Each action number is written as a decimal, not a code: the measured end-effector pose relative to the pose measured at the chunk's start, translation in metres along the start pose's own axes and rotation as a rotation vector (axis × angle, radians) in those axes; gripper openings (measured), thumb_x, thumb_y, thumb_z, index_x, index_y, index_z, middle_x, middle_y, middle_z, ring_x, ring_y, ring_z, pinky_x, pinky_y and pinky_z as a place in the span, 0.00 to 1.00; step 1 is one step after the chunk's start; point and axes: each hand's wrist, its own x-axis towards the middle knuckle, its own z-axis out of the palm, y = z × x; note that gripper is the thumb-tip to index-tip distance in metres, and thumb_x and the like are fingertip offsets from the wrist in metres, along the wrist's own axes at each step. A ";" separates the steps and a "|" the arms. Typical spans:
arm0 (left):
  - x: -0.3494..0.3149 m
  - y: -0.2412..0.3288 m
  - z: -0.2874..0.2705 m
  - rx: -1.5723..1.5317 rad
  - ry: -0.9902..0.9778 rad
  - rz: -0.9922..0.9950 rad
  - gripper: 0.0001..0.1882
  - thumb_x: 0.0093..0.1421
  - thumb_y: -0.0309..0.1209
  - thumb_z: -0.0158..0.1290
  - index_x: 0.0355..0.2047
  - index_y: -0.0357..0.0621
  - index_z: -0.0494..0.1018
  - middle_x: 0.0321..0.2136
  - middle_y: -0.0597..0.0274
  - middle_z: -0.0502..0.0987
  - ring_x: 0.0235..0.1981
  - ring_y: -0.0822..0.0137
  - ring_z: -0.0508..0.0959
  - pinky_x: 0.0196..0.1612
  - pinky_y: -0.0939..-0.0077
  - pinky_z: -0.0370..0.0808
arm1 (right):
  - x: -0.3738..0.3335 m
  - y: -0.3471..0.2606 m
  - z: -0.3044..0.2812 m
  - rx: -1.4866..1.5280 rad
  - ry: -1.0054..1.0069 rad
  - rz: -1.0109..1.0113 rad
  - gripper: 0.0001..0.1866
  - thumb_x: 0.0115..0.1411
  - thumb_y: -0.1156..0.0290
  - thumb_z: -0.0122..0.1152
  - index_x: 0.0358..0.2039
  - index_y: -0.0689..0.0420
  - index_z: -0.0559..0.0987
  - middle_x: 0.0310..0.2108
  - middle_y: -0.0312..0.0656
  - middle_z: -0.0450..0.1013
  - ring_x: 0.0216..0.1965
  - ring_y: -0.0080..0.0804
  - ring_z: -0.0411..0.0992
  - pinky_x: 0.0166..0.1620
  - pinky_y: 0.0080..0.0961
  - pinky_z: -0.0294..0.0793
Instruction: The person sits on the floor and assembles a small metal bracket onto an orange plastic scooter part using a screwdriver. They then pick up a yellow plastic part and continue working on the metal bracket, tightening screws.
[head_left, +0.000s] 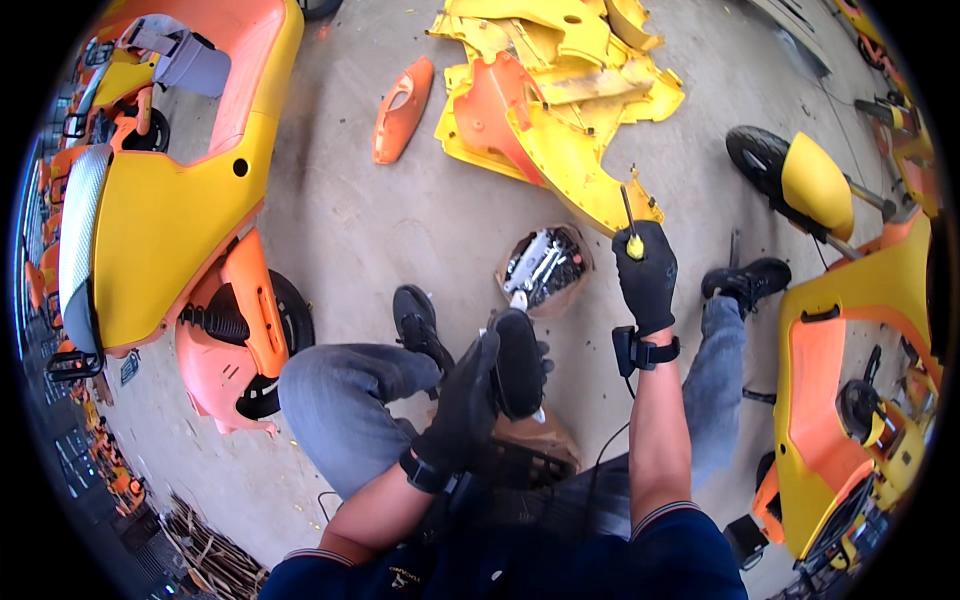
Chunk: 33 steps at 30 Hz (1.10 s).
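Clearly, both your hands are busy. Your gloved left hand (468,398) is wrapped closed around a black oblong part (518,362), fingertips showing at its far edge; the part is held up between your knees. Gloved right hand (646,272): fingers curled shut on a screwdriver (635,246) with a yellow-green handle, shaft pointing away from you. Tool and black part are well apart.

Just beyond the black part, an open brown bag (573,299) holds a jumble of metal and dark pieces. Further out, yellow panels (625,100) lie heaped on the floor, an orange panel (402,112) on its own to their left. Scooter bodies at both sides: a yellow one (165,240) on your left, another (797,455) on your right.

State of work, as you have it: the heaped panels are loose from any frame and small pieces sit gathered in the bag. The black part looks whole and not yet put down; whether any fastener is out of it, you can't read from this view.

Hard to make out: your left palm and thumb, the underside of the black part, what lies deep in the bag. A second brown container (545,432) is partly covered by your left hand. Scooters run off into the dark rim.
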 end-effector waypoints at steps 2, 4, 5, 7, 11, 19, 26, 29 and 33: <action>-0.003 -0.008 0.000 -0.017 -0.004 0.021 0.28 0.72 0.47 0.34 0.62 0.37 0.59 0.49 0.49 0.75 0.47 0.59 0.78 0.52 0.66 0.76 | -0.029 0.011 -0.015 -0.074 0.031 0.010 0.05 0.58 0.75 0.59 0.32 0.60 0.73 0.28 0.48 0.70 0.29 0.46 0.70 0.34 0.34 0.70; -0.003 -0.016 0.003 -0.178 0.001 -0.015 0.28 0.72 0.47 0.35 0.61 0.37 0.60 0.48 0.50 0.75 0.47 0.60 0.78 0.51 0.66 0.76 | -0.052 0.018 -0.028 -0.119 0.094 -0.014 0.05 0.59 0.75 0.59 0.33 0.60 0.73 0.29 0.49 0.70 0.30 0.47 0.70 0.35 0.35 0.70; -0.003 -0.015 0.006 -0.192 -0.002 -0.044 0.29 0.72 0.48 0.35 0.61 0.37 0.61 0.48 0.50 0.75 0.47 0.61 0.78 0.51 0.67 0.76 | -0.063 0.022 -0.034 -0.142 0.122 -0.026 0.05 0.59 0.75 0.59 0.33 0.60 0.73 0.29 0.49 0.70 0.31 0.48 0.70 0.35 0.35 0.70; -0.002 -0.009 0.014 -0.218 -0.005 -0.098 0.29 0.71 0.49 0.36 0.60 0.37 0.62 0.47 0.51 0.76 0.47 0.62 0.78 0.50 0.67 0.77 | -0.087 0.030 -0.036 -0.269 0.173 -0.012 0.05 0.60 0.74 0.58 0.32 0.61 0.72 0.29 0.50 0.69 0.32 0.50 0.70 0.36 0.37 0.70; -0.001 -0.012 0.023 -0.178 0.009 -0.081 0.29 0.71 0.51 0.37 0.59 0.38 0.63 0.46 0.52 0.77 0.44 0.63 0.79 0.47 0.70 0.78 | -0.130 0.052 -0.021 -0.336 0.231 0.113 0.03 0.56 0.76 0.59 0.31 0.59 0.74 0.29 0.50 0.71 0.31 0.52 0.71 0.34 0.40 0.71; 0.005 -0.026 0.014 -0.066 -0.022 -0.086 0.31 0.70 0.52 0.36 0.59 0.38 0.63 0.45 0.52 0.77 0.43 0.64 0.80 0.45 0.72 0.78 | -0.211 0.089 0.041 -0.330 -0.060 0.351 0.04 0.55 0.71 0.58 0.31 0.55 0.75 0.31 0.49 0.72 0.34 0.52 0.72 0.37 0.41 0.73; 0.006 -0.027 0.019 -0.038 -0.009 -0.056 0.31 0.71 0.52 0.35 0.59 0.37 0.62 0.45 0.51 0.77 0.44 0.65 0.80 0.46 0.72 0.78 | -0.249 0.150 0.037 -0.366 -0.046 0.721 0.09 0.52 0.68 0.60 0.32 0.58 0.78 0.32 0.50 0.76 0.37 0.53 0.75 0.40 0.43 0.75; 0.006 -0.025 0.019 -0.026 -0.025 -0.068 0.31 0.71 0.52 0.35 0.59 0.37 0.62 0.45 0.51 0.77 0.44 0.64 0.80 0.47 0.72 0.78 | -0.238 0.174 0.016 -0.446 0.117 0.856 0.09 0.52 0.67 0.61 0.30 0.59 0.79 0.30 0.52 0.77 0.35 0.54 0.76 0.39 0.44 0.75; 0.007 -0.025 0.023 -0.022 -0.005 -0.052 0.32 0.70 0.53 0.34 0.59 0.36 0.62 0.46 0.51 0.76 0.45 0.64 0.79 0.47 0.71 0.78 | -0.219 0.189 -0.008 -0.304 0.346 0.957 0.10 0.55 0.66 0.58 0.34 0.58 0.81 0.33 0.53 0.79 0.38 0.50 0.78 0.41 0.40 0.74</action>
